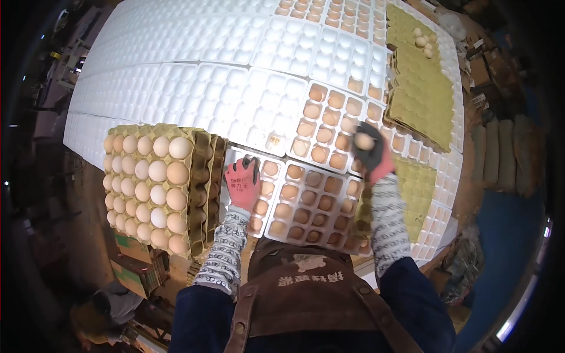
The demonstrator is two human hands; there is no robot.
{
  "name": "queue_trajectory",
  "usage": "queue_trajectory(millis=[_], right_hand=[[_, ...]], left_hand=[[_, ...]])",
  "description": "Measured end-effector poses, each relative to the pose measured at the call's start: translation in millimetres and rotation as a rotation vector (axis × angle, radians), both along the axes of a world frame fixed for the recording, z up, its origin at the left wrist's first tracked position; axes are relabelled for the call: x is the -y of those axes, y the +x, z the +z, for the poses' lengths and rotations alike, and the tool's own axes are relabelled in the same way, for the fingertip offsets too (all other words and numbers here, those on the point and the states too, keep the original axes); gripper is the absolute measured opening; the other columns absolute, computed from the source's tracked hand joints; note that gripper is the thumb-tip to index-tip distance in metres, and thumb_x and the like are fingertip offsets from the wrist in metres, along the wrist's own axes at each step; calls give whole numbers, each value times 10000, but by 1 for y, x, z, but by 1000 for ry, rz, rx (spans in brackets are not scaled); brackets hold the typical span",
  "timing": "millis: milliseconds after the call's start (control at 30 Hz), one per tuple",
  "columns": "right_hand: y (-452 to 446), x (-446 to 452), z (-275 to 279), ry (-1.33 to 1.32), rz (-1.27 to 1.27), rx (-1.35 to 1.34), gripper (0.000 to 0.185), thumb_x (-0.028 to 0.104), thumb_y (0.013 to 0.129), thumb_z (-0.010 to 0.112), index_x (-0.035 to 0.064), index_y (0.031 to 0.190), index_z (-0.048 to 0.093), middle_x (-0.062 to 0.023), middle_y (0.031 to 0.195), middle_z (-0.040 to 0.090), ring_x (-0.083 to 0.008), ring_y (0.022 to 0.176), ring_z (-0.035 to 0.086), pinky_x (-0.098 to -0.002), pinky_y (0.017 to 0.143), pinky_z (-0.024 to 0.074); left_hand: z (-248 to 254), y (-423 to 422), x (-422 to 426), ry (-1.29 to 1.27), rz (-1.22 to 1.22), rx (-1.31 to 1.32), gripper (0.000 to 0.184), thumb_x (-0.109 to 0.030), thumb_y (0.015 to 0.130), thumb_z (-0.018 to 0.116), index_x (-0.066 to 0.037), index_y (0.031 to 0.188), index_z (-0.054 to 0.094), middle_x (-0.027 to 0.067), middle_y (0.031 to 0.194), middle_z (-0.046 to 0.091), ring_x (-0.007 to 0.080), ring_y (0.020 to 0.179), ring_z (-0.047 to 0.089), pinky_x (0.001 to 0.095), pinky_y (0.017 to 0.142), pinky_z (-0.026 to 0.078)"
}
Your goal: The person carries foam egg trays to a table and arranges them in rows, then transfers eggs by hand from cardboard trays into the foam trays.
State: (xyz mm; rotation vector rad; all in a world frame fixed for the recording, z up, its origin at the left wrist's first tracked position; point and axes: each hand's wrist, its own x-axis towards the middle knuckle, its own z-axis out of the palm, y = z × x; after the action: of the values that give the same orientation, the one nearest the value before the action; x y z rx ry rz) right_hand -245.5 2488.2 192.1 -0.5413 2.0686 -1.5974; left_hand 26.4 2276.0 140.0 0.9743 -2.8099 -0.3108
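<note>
My left hand (242, 181), in a pink glove with dark fingertips, is over the left column of a white plastic egg tray (285, 170). Its fingers curl downward, and whatever they hold is hidden. Brown eggs (282, 210) fill cups of the trays just right of it. My right hand (374, 154), gloved the same way and slightly blurred, holds a pale egg (364, 141) against its dark palm side. It is at the right edge of another white tray with brown eggs (324, 135). Left of my left hand stands a stack of pulp trays (200, 188) topped with eggs (143, 192).
White trays (218, 88) with bare cups spread across the table's far left. Stacked pulp trays (421, 94) lie at the right, with several eggs (422, 42) on top at the back. Cardboard boxes (136, 265) stand on the floor at lower left.
</note>
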Motion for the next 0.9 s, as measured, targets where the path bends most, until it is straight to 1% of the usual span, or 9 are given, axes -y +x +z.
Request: queue_trajectory(millis=[33,133,200,300,400,600,633,733,900], right_hand=[[4,35,-28,31,97,-369,360,141,821,683,25,1155,616,-130,1006,666,-224,911,637,-314,789,506],[41,135,-40,57,106,219,412,221,805,661,54,1176,598,-128,1059,653,-238,944,632,-344,819,507],[54,156,-52,151,393,-800,517,270,815,637,68,1279,527,-152,1275,559,-281,1136,557,-381,961,453],[56,124,-47,311,476,-627,643,335,841,621,74,1390,408,-180,1461,371,-353,1332,369,-421,1129,279],[41,52,-8,92,151,-652,573,207,781,692,11,1283,495,-196,1356,473,-374,1220,473,-446,1036,386],[31,-255,-18,1095,-593,-379,751,391,861,634,-40,1403,345,-247,1348,477,-382,1238,457,-416,1044,361],[34,-266,10,1048,-450,95,704,441,871,608,-34,1353,416,-231,1239,577,-387,1140,540,-428,986,419],[48,-309,1,352,-414,318,396,186,879,668,-41,1189,571,-94,1078,661,-162,958,600,-285,829,470],[23,-309,55,257,-353,-104,280,115,948,517,26,1203,591,-154,1143,609,-245,995,603,-341,851,477]], left_hand=[[0,0,0,7,4,9,365,-204,784,640,-123,1139,623,105,1116,548,311,1033,486,448,915,382],[0,-3,3,2,9,-3,372,-206,772,646,-122,1134,623,108,1113,546,317,1037,488,454,909,386],[-3,0,5,63,21,-21,392,-200,756,652,-116,1138,616,122,1114,546,334,1035,490,466,906,398],[18,1,-4,158,28,-195,417,-145,757,645,-75,1165,592,149,1158,542,369,1070,482,474,943,397],[21,-4,-18,204,-9,-267,459,-106,762,648,-28,1204,555,174,1198,529,386,1105,470,469,967,388],[36,-35,-115,679,-345,-168,581,-124,777,667,-9,1309,462,214,1242,491,380,1167,481,411,1005,402],[45,-53,-134,849,-426,-107,617,-156,786,681,-17,1339,444,218,1252,485,378,1181,474,411,1018,391],[59,-85,-174,829,-601,-21,646,-143,791,702,0,1360,433,222,1295,474,374,1175,489,404,1000,401],[111,-100,-145,1013,-439,-521,608,-81,836,640,38,1378,392,203,1330,469,344,1231,462,402,1039,373]])
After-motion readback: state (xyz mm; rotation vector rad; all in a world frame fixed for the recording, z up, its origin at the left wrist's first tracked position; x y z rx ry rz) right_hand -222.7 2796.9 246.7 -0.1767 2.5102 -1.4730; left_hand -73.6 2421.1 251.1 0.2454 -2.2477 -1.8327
